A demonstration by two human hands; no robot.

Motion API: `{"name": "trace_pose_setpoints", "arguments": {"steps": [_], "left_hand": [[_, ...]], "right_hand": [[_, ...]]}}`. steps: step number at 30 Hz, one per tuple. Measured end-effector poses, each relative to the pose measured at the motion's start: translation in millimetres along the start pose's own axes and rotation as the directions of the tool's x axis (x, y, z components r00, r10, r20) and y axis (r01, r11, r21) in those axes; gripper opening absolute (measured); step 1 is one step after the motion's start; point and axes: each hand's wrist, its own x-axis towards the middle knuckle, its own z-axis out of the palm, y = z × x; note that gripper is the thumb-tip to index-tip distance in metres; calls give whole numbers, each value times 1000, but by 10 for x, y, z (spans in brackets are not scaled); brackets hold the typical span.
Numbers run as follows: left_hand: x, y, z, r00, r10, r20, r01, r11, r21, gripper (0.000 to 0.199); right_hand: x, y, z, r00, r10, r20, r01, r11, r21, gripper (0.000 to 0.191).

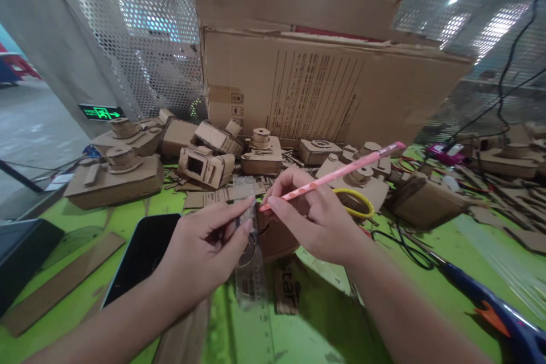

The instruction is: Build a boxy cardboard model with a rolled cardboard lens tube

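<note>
My right hand [318,219] grips a pink pencil [341,172], its tip low to the left and its other end raised to the right. My left hand [202,247] pinches a clear plastic ruler [251,284] with cut-out shapes between thumb and fingers. The ruler stands along the left side of a brown cardboard piece [277,239] between my hands. The pencil tip is close to the cardboard's upper edge; whether it touches is hard to see. A phone [147,247] with a dark screen lies beside my left wrist.
Cardboard camera models [207,166] and scraps crowd the back of the green table [341,324], before a large cardboard box [328,85]. Yellow tape [356,203] lies behind my right hand. A blue glue gun [482,296] rests at right with its cord. Cardboard strips [63,281] lie left.
</note>
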Motion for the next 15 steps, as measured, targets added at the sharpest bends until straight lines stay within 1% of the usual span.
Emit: {"name": "trace_pose_setpoints", "arguments": {"steps": [4,15], "left_hand": [[-18,3,15,999,-33,0,33,998,51,41],[-2,35,22,998,-57,7,57,998,36,41]], "right_hand": [[8,-3,-6,1000,-9,-4,9,1000,-9,11],[15,-7,-3,999,-34,-6,33,996,-89,11]]}}
